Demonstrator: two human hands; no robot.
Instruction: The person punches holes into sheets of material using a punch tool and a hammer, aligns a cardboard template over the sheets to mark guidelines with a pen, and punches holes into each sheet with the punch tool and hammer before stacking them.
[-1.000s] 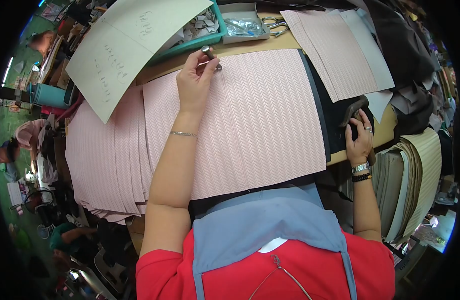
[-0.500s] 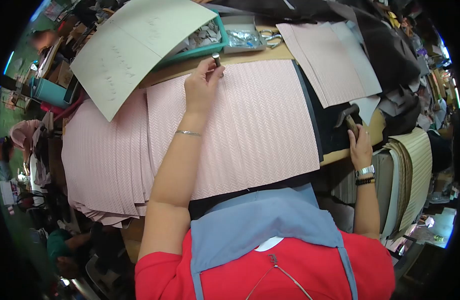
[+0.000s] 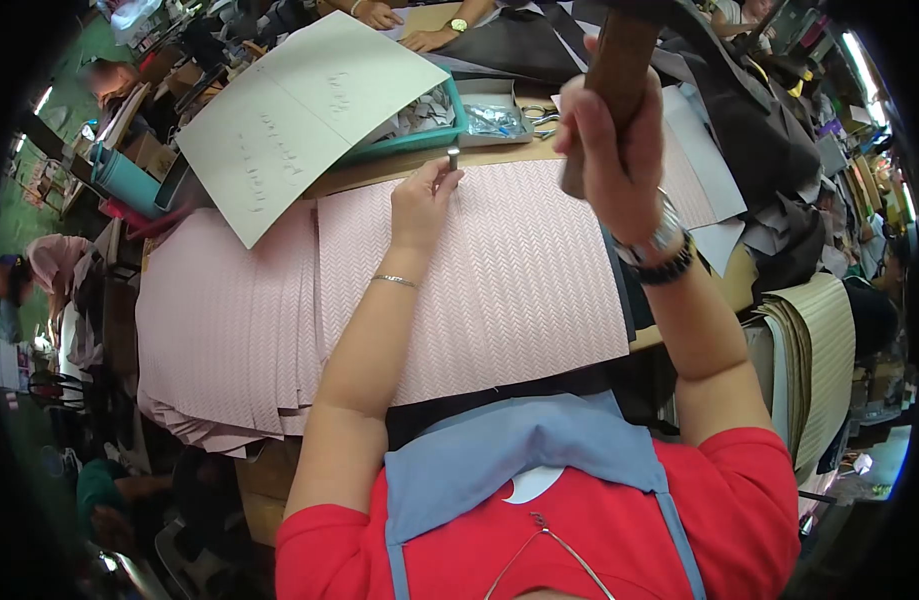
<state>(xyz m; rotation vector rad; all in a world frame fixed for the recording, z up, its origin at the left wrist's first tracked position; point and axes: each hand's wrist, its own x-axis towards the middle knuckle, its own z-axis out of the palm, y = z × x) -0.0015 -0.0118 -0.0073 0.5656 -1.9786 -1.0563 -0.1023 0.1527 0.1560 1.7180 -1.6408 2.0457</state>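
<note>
My left hand is closed around a short metal punch, held upright near the far edge of a pink herringbone-textured sheet. My right hand, raised close to the camera, grips the wooden handle of a hammer; its head is dark and partly cut off at the top of the view. The pink sheet lies flat on a dark layer over the table. To its left, a stack of similar pink sheets overlaps at its edge.
A large handwritten card leans over a teal tray of scraps. Beside the tray are a box with a plastic bag and scissors. Another person's hand rests across the table. Folded sheets hang at right.
My right hand has lifted the hammer from the table's right side up in front of the camera. My left hand still holds the punch at the sheet's far edge. The view has shifted slightly.
</note>
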